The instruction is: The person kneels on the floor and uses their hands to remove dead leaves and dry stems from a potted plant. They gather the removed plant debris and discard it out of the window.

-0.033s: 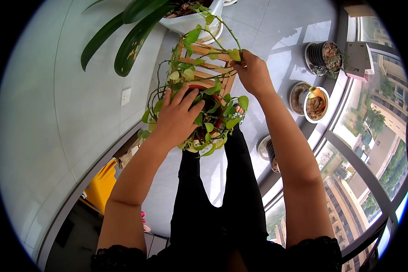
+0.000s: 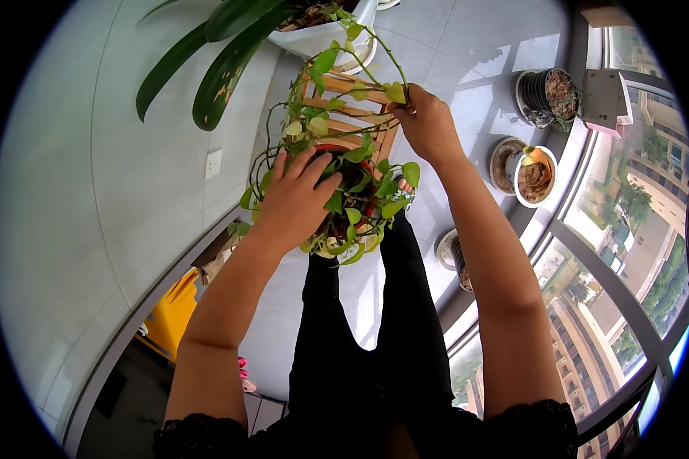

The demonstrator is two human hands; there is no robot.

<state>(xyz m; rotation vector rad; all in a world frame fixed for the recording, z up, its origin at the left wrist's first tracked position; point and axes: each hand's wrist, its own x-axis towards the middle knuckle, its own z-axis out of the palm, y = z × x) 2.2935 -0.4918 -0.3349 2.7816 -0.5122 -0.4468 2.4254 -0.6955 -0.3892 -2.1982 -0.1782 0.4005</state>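
Observation:
A trailing vine plant with heart-shaped green leaves (image 2: 393, 208) grows in a red-rimmed pot (image 2: 331, 147) in front of me. The pot stands on a slatted wooden stool or chair (image 2: 344, 126). Spread over the pot's left side, my left hand (image 2: 300, 200) has its fingers apart among the stems and leaves; its fingertips touch the foliage near the rim. My right hand (image 2: 429, 128), up and to the right, pinches a long vine stem (image 2: 394, 63) between thumb and fingers. That stem arches away toward the far side. Foliage and my left hand hide much of the soil.
A white planter (image 2: 321, 40) with long broad leaves (image 2: 230, 73) stands at the far left by the wall. Along the window on the right are a black ribbed pot (image 2: 542, 93), a white pot (image 2: 550, 187) and another dark pot (image 2: 459, 264). A yellow item (image 2: 172, 314) lies lower left.
My left hand has shifted very slightly left. My right hand keeps its pinch on the stem in the same place.

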